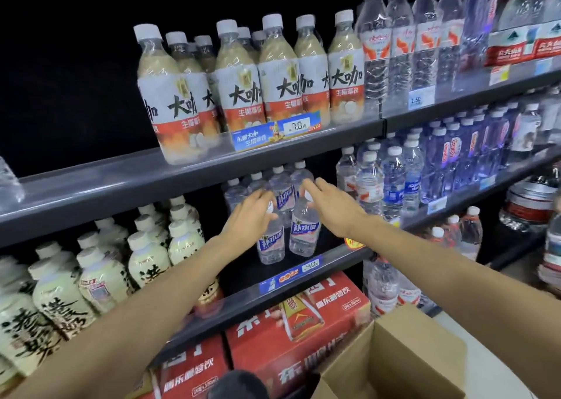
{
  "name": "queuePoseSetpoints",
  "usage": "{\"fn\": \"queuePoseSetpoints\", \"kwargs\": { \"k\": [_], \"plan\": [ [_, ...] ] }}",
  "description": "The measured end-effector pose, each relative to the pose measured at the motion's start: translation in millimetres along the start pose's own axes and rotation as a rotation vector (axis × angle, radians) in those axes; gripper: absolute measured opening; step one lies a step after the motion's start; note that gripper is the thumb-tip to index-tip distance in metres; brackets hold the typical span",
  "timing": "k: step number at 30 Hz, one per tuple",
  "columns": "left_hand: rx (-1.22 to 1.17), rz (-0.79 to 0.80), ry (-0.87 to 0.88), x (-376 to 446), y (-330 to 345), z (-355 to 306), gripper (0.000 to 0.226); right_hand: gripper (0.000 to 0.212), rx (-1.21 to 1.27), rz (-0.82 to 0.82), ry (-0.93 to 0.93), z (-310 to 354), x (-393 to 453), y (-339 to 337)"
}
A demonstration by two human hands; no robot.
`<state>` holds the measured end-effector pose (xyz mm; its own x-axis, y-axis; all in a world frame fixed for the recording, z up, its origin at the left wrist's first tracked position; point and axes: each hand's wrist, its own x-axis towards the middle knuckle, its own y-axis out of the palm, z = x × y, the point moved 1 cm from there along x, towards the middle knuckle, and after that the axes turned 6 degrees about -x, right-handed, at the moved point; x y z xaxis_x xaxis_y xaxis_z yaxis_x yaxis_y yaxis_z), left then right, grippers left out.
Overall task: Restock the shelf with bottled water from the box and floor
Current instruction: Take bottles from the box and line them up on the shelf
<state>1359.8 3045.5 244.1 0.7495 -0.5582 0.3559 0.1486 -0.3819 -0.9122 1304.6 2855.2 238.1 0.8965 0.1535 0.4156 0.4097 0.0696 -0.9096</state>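
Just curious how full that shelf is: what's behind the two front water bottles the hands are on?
Behind the two front bottles stand more of the same bottles, several rows deep. The left hand and right hand cover some caps; the shelf's back is too dark to see.

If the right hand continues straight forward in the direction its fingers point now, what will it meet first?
Most likely the rows of clear water bottles standing behind the front bottle that the right hand holds by the cap. Its fingers point up and into the shelf toward them. Depth is unclear, so the gap cannot be judged.
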Motion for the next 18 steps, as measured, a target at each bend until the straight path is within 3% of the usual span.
{"fn": "queuePoseSetpoints", "kwargs": {
  "k": [9,14,18],
  "plan": [
    [-0.052,0.039,-0.19,36.2,11.9,36.0,0.033,0.058,-0.008,0.119,-0.085,-8.9,52.7,41.5],
    [-0.073,0.137,-0.217,52.2,8.5,49.7,0.052,0.061,-0.04,0.162,-0.179,-6.9,74.8,54.4],
    [-0.088,0.182,-0.244,60.9,7.9,56.8,0.06,0.055,0.106,0.235,-0.185,-10.1,81.2,53.1]
  ]
}}
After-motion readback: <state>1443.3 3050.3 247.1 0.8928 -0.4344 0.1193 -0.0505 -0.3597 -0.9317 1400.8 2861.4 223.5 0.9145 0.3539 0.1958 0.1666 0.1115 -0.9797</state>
